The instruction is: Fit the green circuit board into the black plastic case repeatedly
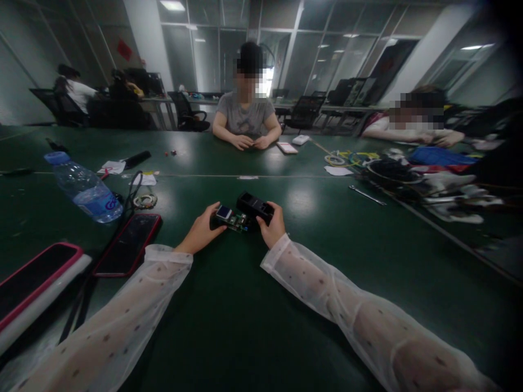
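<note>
Head camera view: two bare hands work above a green table (pixel 229 326), seen by an onlooker in the room. The left hand (pixel 202 230) has its thumb and fingers clamped on one circuit board (pixel 235 219) bearing one small screen (pixel 224 212). The right hand (pixel 274 226) grips one black casing (pixel 254 206), thumb on the near side and fingers over the end. Board and casing meet or nearly meet near the middle of the table, the casing slightly farther out; whether they touch cannot be told. Two dark-screened phones, one in a red case (pixel 128 245) and one in a pink case (pixel 41 277), lie to the left, near one tilted water bottle (pixel 87 190). One wrench (pixel 366 195) lies at right, beside a tangle of cables (pixel 392 171). One person (pixel 246 111) in gray sits opposite; a second person (pixel 420 117) leans on the table at right.
</note>
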A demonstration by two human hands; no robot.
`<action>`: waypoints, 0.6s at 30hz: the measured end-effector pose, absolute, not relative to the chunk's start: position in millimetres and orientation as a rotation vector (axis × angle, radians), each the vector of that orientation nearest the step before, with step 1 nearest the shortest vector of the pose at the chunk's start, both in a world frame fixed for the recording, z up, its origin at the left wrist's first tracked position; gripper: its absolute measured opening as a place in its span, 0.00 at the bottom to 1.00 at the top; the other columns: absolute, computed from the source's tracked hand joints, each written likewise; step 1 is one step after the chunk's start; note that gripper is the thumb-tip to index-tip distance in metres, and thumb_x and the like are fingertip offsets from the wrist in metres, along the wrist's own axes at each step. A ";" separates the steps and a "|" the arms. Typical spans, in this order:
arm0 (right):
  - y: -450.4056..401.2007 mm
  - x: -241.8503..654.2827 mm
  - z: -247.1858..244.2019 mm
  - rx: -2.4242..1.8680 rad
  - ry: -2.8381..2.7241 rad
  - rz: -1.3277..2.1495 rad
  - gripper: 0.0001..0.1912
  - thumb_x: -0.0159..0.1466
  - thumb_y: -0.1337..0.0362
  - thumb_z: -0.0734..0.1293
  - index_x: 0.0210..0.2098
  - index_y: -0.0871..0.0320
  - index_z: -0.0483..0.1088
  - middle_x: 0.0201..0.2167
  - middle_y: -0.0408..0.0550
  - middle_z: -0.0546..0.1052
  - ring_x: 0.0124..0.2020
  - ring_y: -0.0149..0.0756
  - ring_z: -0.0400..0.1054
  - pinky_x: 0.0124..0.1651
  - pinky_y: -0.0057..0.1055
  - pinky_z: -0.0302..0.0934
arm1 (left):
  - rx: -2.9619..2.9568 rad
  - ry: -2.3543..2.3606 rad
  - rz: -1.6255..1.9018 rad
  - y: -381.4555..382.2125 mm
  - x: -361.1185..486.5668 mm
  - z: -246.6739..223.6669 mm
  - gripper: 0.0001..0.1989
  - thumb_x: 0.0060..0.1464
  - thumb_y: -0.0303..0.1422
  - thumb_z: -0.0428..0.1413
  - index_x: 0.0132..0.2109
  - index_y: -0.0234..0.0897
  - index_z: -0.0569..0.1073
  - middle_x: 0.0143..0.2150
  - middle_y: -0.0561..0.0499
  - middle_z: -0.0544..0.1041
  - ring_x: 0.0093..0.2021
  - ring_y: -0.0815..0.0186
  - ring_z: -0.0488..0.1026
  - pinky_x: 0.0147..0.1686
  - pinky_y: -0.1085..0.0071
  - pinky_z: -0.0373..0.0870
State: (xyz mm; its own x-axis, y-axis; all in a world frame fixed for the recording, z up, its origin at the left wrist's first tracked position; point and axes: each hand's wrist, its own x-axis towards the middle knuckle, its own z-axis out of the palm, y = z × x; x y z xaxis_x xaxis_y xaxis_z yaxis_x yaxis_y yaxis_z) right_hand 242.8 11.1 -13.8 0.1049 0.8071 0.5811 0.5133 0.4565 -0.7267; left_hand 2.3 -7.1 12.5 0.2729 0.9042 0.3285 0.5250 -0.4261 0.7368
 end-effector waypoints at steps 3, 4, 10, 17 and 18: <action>11.1 243.0 -15.7 -1.201 -1.588 0.302 0.27 0.57 0.70 0.64 0.55 0.58 0.55 0.49 0.55 0.63 0.53 0.47 0.61 0.58 0.53 0.57 | 2.059 1.290 1.031 -7.4 1.5 12.0 0.36 0.52 0.36 0.60 0.64 0.42 0.54 0.60 0.40 0.66 0.61 0.52 0.63 0.58 0.47 0.59; 11.3 243.0 -16.3 -1.207 -1.598 0.299 0.27 0.57 0.70 0.64 0.55 0.58 0.55 0.49 0.55 0.63 0.53 0.47 0.61 0.58 0.53 0.57 | 2.056 1.298 1.034 -7.3 1.0 11.5 0.35 0.52 0.35 0.59 0.64 0.42 0.54 0.61 0.40 0.65 0.61 0.52 0.63 0.58 0.47 0.58; 11.3 243.2 -17.3 -1.242 -1.687 0.332 0.28 0.58 0.71 0.63 0.57 0.59 0.54 0.51 0.56 0.62 0.56 0.48 0.60 0.59 0.53 0.56 | 2.033 1.340 1.062 -5.7 -0.6 8.2 0.31 0.56 0.32 0.56 0.64 0.40 0.55 0.62 0.41 0.63 0.61 0.53 0.63 0.58 0.49 0.60; 8.2 241.4 -13.0 -1.239 -1.726 0.333 0.28 0.57 0.71 0.63 0.56 0.59 0.55 0.51 0.56 0.62 0.56 0.49 0.60 0.59 0.53 0.57 | 2.025 1.367 1.044 -7.7 0.2 11.1 0.35 0.52 0.35 0.60 0.64 0.40 0.54 0.62 0.40 0.63 0.60 0.51 0.63 0.57 0.47 0.60; 8.0 240.8 -12.3 -1.236 -1.727 0.331 0.27 0.57 0.72 0.63 0.56 0.59 0.55 0.51 0.56 0.62 0.55 0.49 0.60 0.59 0.53 0.57 | 2.021 1.369 1.039 -7.8 0.2 11.5 0.35 0.52 0.36 0.60 0.64 0.40 0.54 0.62 0.40 0.63 0.60 0.51 0.63 0.57 0.47 0.60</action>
